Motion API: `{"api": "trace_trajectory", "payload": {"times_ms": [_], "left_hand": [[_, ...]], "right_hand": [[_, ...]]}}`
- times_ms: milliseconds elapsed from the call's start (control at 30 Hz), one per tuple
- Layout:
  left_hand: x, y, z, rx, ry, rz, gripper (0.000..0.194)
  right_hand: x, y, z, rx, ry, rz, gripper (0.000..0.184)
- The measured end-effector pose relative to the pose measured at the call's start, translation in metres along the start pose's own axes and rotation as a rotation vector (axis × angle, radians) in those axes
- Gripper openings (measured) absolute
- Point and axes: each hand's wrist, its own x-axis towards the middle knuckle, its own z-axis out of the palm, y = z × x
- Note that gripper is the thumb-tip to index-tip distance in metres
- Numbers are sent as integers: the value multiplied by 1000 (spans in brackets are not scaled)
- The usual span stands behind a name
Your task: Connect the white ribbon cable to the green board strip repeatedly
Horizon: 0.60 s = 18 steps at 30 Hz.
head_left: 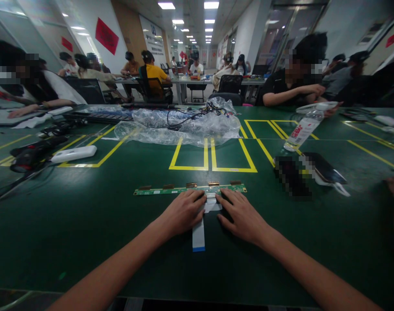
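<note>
A long, thin green circuit board (174,190) with copper-coloured tabs along its far edge lies flat on the table. At its near edge, right of the middle, sits a white connector (211,196). A white flat ribbon cable (198,235) with a blue end runs from there toward me. My left hand (185,209) rests on the board with fingers stretched forward, fingertips at the connector's left side and thumb by the cable. From the other side, my right hand (240,211) touches the board and connector with its fingertips, its thumb held apart. Fingers partly hide the cable's upper part.
Clear plastic wrap (190,127) with black cables lies beyond the board. A bottle (303,129) and a phone (324,167) are on the right. Black gear (38,153) and a white device (74,153) lie left. Yellow tape (188,168) marks the green table. People sit around.
</note>
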Motion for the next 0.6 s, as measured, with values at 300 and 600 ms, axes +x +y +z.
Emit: {"api": "trace_trajectory", "payload": {"times_ms": [300, 600], "left_hand": [[0, 1, 1, 32, -3, 2, 46], [3, -1, 3, 17, 61, 1, 38]], "right_hand": [[0, 0, 0, -2, 21, 3, 60], [0, 3, 2, 4, 53, -22, 57]]}}
